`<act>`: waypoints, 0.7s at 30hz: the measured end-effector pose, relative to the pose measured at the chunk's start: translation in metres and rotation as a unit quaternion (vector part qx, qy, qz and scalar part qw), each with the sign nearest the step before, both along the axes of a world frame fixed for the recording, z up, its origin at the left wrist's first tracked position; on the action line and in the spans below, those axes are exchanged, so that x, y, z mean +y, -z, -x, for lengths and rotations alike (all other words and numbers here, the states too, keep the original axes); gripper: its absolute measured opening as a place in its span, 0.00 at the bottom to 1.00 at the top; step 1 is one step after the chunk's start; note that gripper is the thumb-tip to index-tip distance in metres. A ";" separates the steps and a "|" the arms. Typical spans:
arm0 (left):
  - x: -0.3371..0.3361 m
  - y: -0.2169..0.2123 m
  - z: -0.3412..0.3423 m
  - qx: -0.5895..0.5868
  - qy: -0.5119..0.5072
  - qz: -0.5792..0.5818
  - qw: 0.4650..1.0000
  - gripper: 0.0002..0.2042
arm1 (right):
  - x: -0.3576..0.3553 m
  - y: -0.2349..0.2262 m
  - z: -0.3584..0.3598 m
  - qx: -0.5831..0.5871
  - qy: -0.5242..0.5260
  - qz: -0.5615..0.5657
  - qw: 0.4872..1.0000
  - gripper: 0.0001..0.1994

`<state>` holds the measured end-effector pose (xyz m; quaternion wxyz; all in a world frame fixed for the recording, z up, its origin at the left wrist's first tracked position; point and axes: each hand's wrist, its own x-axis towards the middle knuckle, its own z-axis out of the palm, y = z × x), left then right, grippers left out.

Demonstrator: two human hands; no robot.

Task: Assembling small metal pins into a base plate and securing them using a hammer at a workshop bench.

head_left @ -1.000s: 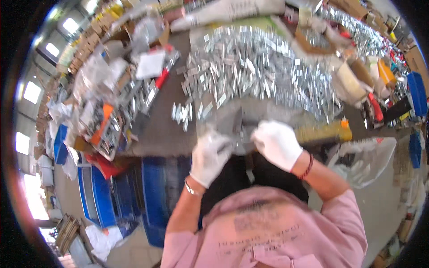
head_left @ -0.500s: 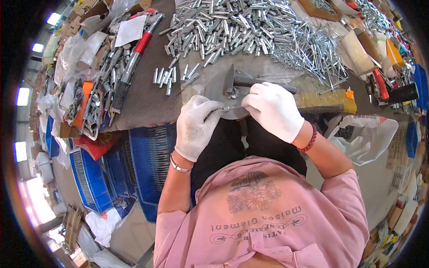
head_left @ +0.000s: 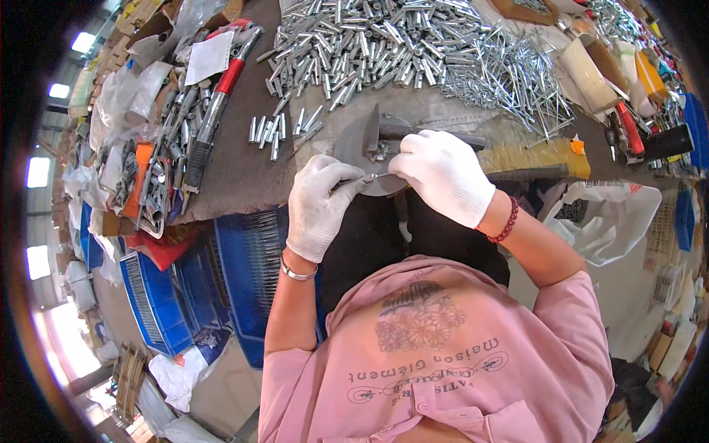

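Both hands wear white knit gloves and meet over the near edge of the bench. My left hand [head_left: 322, 203] pinches a small shiny metal sleeve [head_left: 368, 179] between thumb and fingertips. My right hand [head_left: 443, 176] pinches a thin metal pin [head_left: 382, 176], which points left at the sleeve; whether its tip is inside, I cannot tell. Just beyond the fingers lies a round grey metal plate [head_left: 350, 146] with small metal bits [head_left: 381, 153] on it. A hammer [head_left: 372, 131] rests across the plate, its dark handle running right behind my right hand.
A big heap of metal tubes [head_left: 362, 52] covers the far bench, with long thin pins [head_left: 509, 74] to its right. Several loose tubes [head_left: 267, 131] lie left of the plate. Tools, including a torque wrench [head_left: 214, 111], crowd the left. Blue bins [head_left: 251, 288] stand below.
The view has shifted slightly. Both hands keep their pinch, and the sleeve and pin stay between them, with the left fingertips turned a little.
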<state>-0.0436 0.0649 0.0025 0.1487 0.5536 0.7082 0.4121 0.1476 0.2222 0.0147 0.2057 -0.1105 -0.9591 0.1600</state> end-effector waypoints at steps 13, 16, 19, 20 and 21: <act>-0.004 -0.004 -0.011 0.055 -0.010 -0.041 0.998 0.06 | 0.010 0.001 -0.020 0.066 0.092 -0.032 0.993 0.03; 0.003 -0.008 -0.012 0.053 -0.012 -0.040 0.998 0.07 | 0.067 0.004 -0.050 0.080 0.249 -0.043 0.964 0.01; 0.008 -0.009 -0.011 0.047 -0.011 -0.035 0.998 0.06 | 0.094 0.005 -0.057 0.037 0.273 -0.053 0.960 0.01; 0.010 -0.008 -0.009 0.048 -0.012 -0.042 0.998 0.06 | 0.101 0.006 -0.054 0.024 0.243 -0.076 0.967 0.02; 0.007 -0.008 -0.008 0.051 -0.018 -0.047 0.997 0.06 | 0.104 0.006 -0.049 0.013 0.209 -0.097 0.973 0.02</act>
